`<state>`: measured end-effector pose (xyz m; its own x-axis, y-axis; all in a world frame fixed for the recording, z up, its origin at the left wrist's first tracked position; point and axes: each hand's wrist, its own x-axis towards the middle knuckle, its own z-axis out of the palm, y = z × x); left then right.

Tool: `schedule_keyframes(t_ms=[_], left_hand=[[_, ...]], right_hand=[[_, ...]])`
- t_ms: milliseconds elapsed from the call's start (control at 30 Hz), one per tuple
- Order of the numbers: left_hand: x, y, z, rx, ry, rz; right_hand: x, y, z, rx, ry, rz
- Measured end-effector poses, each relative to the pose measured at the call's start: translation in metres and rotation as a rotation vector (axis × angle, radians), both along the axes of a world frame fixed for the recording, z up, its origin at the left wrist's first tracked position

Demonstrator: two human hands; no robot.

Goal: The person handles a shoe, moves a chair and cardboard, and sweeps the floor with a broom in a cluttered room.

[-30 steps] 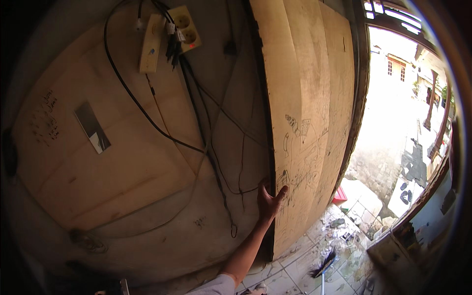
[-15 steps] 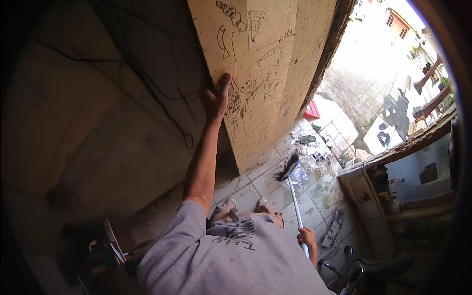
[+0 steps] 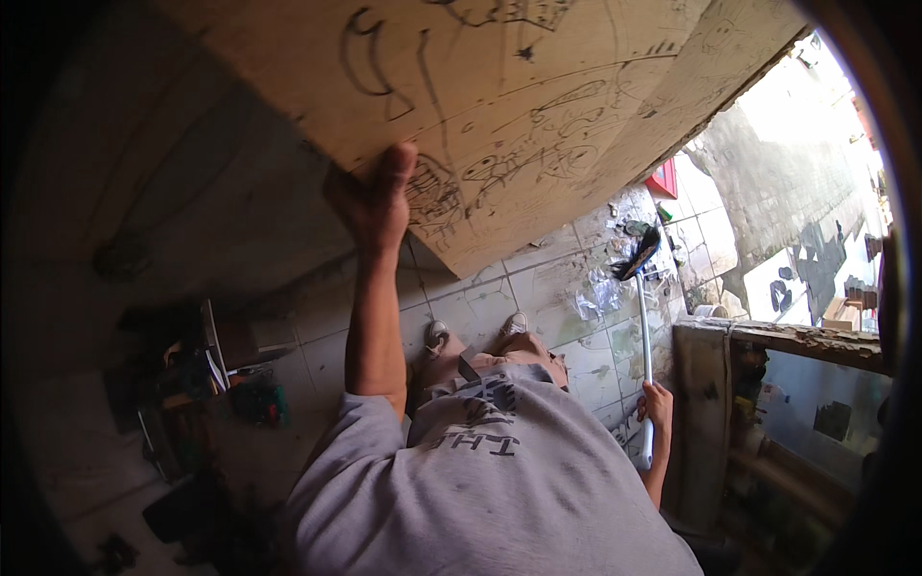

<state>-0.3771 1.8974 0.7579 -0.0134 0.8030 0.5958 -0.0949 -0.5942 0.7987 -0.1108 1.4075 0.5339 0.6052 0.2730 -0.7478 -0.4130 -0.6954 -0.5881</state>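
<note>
My left hand (image 3: 375, 200) grips the free edge of a wooden door (image 3: 519, 106) covered in dark line drawings. The thumb lies on the drawn face; the other fingers are hidden behind the edge. At my right side, my right hand (image 3: 657, 403) is closed around the pale handle of a broom (image 3: 644, 331). Its dark bristle head (image 3: 638, 255) is low by the tiled floor, beside crumpled clear plastic (image 3: 600, 296) and scattered litter.
A worn cabinet (image 3: 699, 394) with a glass-like panel stands to my right. Beyond the door lies a bright paved outdoor area (image 3: 768, 163), with a red object (image 3: 664, 179) near the threshold. Dark clutter (image 3: 226, 384) sits at left. My shoes (image 3: 516, 324) stand on the tiles.
The door now looks larger and more slanted, with my left hand still on its edge. The broom and my right hand appear farther right and higher in the picture; my view has turned too.
</note>
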Motion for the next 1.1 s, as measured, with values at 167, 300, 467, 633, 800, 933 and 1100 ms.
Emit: schedule_keyframes(t_ms=[167, 300, 467, 633, 800, 933, 1100], left_hand=[[-0.108, 0.014, -0.028, 0.077, 0.065, 0.273], [-0.250, 0.029, -0.039, 0.060, 0.141, 0.368], [-0.398, 0.066, -0.048, -0.049, 0.079, 0.399], [-0.490, 0.080, -0.033, -0.121, -0.027, 0.391], [-0.587, 0.114, -0.059, -0.151, -0.058, 0.396], [-0.663, 0.144, -0.092, -0.181, -0.037, 0.386], [-0.612, 0.116, -0.075, -0.156, -0.056, 0.453]], right_hand=[[-0.001, 0.013, 0.001, -0.006, -0.026, -0.136], [-0.024, 0.030, -0.010, 0.042, -0.060, -0.160], [-0.097, 0.057, -0.001, 0.137, -0.129, -0.198], [-0.163, 0.074, 0.001, 0.140, -0.141, -0.182], [-0.218, 0.067, 0.001, 0.143, -0.091, -0.128], [-0.246, 0.067, -0.008, 0.065, -0.076, -0.104], [-0.265, 0.060, -0.023, 0.018, -0.017, -0.101]])
